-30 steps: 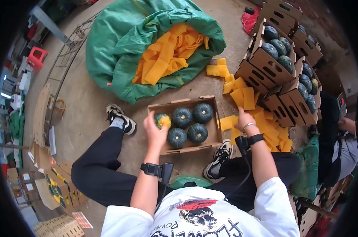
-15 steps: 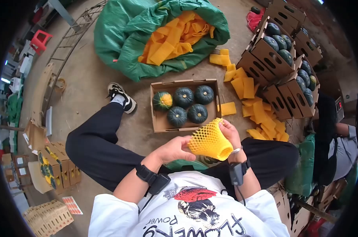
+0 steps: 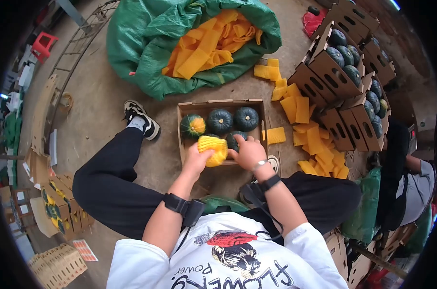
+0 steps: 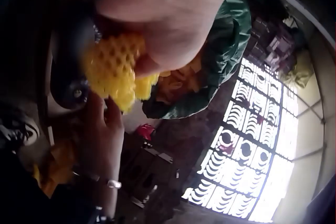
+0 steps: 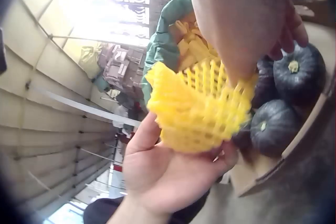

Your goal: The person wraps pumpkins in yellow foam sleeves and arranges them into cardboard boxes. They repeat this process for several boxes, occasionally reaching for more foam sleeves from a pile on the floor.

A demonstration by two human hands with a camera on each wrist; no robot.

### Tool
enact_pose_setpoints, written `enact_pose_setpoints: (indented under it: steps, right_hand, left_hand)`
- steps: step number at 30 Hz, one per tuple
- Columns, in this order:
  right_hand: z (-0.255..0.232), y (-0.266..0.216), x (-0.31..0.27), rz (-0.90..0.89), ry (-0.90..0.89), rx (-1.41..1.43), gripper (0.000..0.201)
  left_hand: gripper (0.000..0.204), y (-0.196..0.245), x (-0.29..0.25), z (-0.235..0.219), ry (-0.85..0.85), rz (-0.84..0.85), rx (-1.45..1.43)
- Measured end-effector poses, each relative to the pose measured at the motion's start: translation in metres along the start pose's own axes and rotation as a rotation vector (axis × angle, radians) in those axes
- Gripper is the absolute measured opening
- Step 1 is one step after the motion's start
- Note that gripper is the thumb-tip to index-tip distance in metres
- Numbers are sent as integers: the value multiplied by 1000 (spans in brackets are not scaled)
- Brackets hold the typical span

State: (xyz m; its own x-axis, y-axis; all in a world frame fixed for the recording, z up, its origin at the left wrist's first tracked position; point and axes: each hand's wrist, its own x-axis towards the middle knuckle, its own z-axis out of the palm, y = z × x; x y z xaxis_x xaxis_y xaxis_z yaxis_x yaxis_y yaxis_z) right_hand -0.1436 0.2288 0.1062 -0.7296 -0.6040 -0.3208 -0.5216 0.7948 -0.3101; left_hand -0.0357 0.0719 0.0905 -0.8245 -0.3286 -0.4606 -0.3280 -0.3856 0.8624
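My left hand [image 3: 195, 161] grips a yellow foam net sleeve [image 3: 212, 150] over the near side of a cardboard box [image 3: 182, 144]. In the right wrist view the left fingers and thumb close on the sleeve's lower end. My right hand [image 3: 251, 153] reaches over a dark green pumpkin [image 3: 235, 139], fingertips at its top. Its thumb overlaps the sleeve's edge in the right wrist view. Behind these sit a green-and-yellow pumpkin [image 3: 193, 125] and two dark green pumpkins [image 3: 220, 121]. The sleeve hides the box's near left part.
A big green sack [image 3: 146, 53] of yellow sleeves stands beyond the box. Flat foam sleeves [image 3: 319, 144] lie scattered on the floor at the right. Cardboard boxes of pumpkins [image 3: 341, 62] are stacked farther right, and another person [image 3: 411, 183] sits near them.
The sleeve passed from my right hand to my left and moved forward over the box. My right hand came forward to a pumpkin.
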Motion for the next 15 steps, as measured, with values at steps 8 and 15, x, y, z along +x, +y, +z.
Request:
enact_pose_setpoints:
  steps: [8, 15]
  right_hand:
    - [17, 9, 23, 156, -89, 331, 81]
    - [-61, -19, -36, -183, -40, 1246, 51]
  left_hand:
    - [49, -17, 16, -14, 110, 138, 245]
    - [64, 36, -41, 19, -364, -38, -516]
